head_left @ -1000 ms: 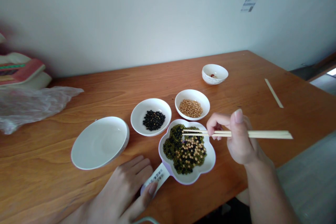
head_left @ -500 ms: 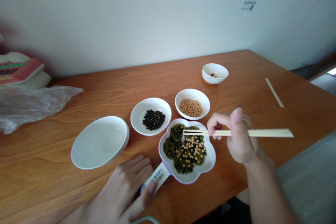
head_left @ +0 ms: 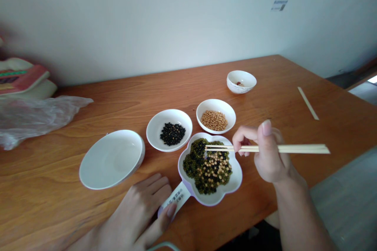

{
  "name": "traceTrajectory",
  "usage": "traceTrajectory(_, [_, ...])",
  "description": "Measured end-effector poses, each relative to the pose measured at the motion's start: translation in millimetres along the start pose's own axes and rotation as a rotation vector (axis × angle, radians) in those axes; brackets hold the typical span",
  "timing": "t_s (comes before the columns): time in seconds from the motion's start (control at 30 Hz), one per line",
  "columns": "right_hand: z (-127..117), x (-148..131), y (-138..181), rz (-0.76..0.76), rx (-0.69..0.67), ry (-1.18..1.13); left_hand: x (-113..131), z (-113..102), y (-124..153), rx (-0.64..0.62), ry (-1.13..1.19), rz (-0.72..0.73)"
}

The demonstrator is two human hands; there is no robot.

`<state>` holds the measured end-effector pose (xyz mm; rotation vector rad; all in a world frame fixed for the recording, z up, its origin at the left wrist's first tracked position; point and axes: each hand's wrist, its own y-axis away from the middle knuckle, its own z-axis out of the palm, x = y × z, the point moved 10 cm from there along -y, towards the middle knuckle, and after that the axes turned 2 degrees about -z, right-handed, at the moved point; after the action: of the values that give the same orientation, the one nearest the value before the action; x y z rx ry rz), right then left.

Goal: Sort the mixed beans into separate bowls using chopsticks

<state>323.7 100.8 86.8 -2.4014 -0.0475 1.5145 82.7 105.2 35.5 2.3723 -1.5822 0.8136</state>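
Centrally, a flower-shaped dish (head_left: pixel 236 181) lies on the tabletop (head_left: pixel 123 98) between the two hands, its body just left of the fingers of the right hand (head_left: pixel 269 157). From it the handle (head_left: pixel 182 193) slants toward the person and the left hand (head_left: pixel 147 200). The right hand is the nearer to the mixed beans (head_left: pixel 203 176); its fingers are closed around chopsticks (head_left: pixel 303 148), whose long axis runs crosswise, tips pointing left over the dish's far part. Whether the tips pinch a bean cannot be told. The left fingers grasp the handle, thumb laid on its upper face.

Materials: the dish is smooth and white, seemingly plastic, with a lilac edge; its flat handle bears dark print. The mixed beans, green, black and tan, form a grainy layer, the tan ones chiefly toward the right. The chopsticks are slim, pale and apparently wooden. Beyond the dish stand glossy, round vessels: the middle bowl (head_left: pixel 153 127) holds black beans (head_left: pixel 172 134), the right bowl (head_left: pixel 229 110) tan beans (head_left: pixel 214 120). Crumpled, translucent plastic (head_left: pixel 38 113) lies far left.
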Motion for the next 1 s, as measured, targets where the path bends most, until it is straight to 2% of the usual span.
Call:
traceTrajectory(0.27, [-5.7, -4.2, 2.6, -0.012, 0.041, 0.008, -4.3, 8.0, 1.2, -0.073, 0.032, -0.031])
traceTrajectory(0.5, [-14.4, -8.1, 3.4, -0.02, 0.04, 0.019, 3.1, -6.2, -2.8, 0.026, -0.025, 0.004])
traceTrajectory(0.7, [-6.5, 0.9, 3.0, 0.042, -0.018, 0.019, 0.6, -2.0, -0.7, 0.01, -0.02, 0.0])
traceTrajectory(0.9, [0.5, 0.7, 0.3, 0.03, -0.034, 0.019, -4.2, 7.3, 0.9, -0.062, 0.001, -0.032])
traceTrajectory(1.0, [-0.6, -2.5, -0.7, 0.017, -0.029, 0.031, -0.8, 1.7, -1.1, -0.032, -0.014, -0.021])
